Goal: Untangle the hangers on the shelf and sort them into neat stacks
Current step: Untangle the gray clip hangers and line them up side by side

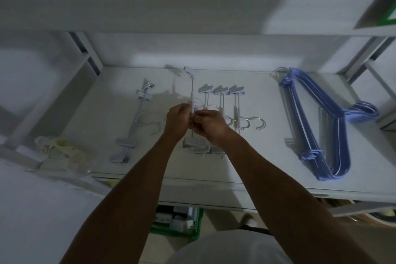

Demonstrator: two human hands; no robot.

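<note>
Above shelf (257,180) centre: left hand (179,121) and right hand (212,127) pinch 1 clip hanger (192,94) mid-bar, likely lifting it free; blue hangers (310,126) stacked right.

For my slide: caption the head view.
Left hand and right hand grip a white metal clip hanger over a white shelf.

On the shelf (267,146) a wide bare strip lay between the white clip hangers (235,90) and the blue hangers (308,135) — there was room to pass. At the left, the loose clip hangers (123,142) and a plastic bag (62,152) stood in the way — the upper shelf (192,28) closed the space above.
</note>
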